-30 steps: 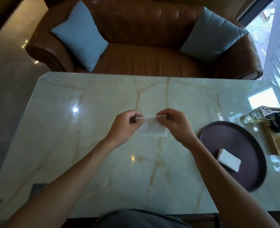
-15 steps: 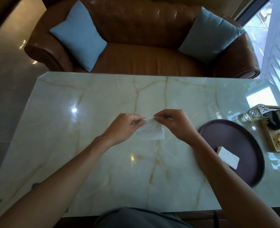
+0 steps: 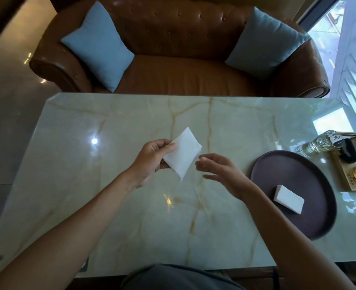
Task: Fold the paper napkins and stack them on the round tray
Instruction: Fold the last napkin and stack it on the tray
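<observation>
Where thumb hides its corner, napkin in left hand; right hand spread, empty.

Bare arms, grey garment at the lap

Both forearms are bare from the lower frame edges to the wrists, with no sleeve, watch, bracelet or ring showing on the left hand or the right hand. At the bottom centre, a rounded fold of plain dark grey-blue cloth shows, with no print or seam that can be made out.
</observation>
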`<state>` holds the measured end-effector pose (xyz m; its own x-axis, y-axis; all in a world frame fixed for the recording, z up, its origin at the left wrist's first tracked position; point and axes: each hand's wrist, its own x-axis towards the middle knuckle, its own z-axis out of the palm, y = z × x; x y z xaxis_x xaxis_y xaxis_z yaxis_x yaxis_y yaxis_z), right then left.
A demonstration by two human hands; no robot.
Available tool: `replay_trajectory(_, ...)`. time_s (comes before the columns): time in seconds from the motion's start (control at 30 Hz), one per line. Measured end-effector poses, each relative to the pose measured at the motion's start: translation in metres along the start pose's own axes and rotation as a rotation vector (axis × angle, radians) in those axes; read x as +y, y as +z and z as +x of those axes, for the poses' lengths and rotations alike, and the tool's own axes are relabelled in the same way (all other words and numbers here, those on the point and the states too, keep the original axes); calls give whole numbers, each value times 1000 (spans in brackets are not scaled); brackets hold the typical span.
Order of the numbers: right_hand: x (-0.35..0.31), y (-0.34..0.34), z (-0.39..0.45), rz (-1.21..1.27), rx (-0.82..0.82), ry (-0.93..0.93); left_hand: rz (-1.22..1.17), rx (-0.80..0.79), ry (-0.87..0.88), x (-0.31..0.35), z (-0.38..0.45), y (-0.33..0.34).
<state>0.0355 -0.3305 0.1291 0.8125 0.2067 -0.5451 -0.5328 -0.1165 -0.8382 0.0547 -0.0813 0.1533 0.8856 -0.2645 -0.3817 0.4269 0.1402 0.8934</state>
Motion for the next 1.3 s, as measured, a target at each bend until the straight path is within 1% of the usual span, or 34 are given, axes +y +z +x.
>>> replay_trajectory(0.13,5,17,3,169,7,57,-167,-62,-70,-5,2,5)
replay_trajectory(0.2,6,21,3,246,-29,74,-233,-111,-100,-10,3,3)
replay_trajectory(0.27,6,22,4,325,-81,50,-253,-155,-156,-13,3,1)
replay_trajectory(0.33,4,21,5,360,-96,30,-225,-175,-220,-16,5,-1)
replay_trajectory(0.4,3,20,6,314,-72,19,-183,-170,-252,-18,6,0)
replay_trajectory(0.47,4,20,8,274,-37,9,-92,-134,-253,-20,6,2)
replay_trajectory(0.57,6,17,9,250,-6,-12,4,-18,-199,-24,9,8)
replay_trajectory(0.67,7,16,11,207,63,-31,13,121,-193,-26,13,10)
replay_trajectory(0.73,6,16,13,187,97,-39,13,169,-211,-26,14,11)
replay_trajectory(0.9,2,20,14,120,115,-77,48,172,-230,-25,15,14)
replay_trajectory(1.03,0,23,13,92,117,-96,61,226,-212,-29,18,16)
replay_trajectory(1.1,-1,25,12,68,130,-109,21,242,-249,-30,20,16)
replay_trajectory(1.2,-6,30,9,36,136,-138,-79,208,-291,-31,23,17)
replay_trajectory(1.3,-11,36,6,-45,83,-175,-195,190,-319,-32,25,18)
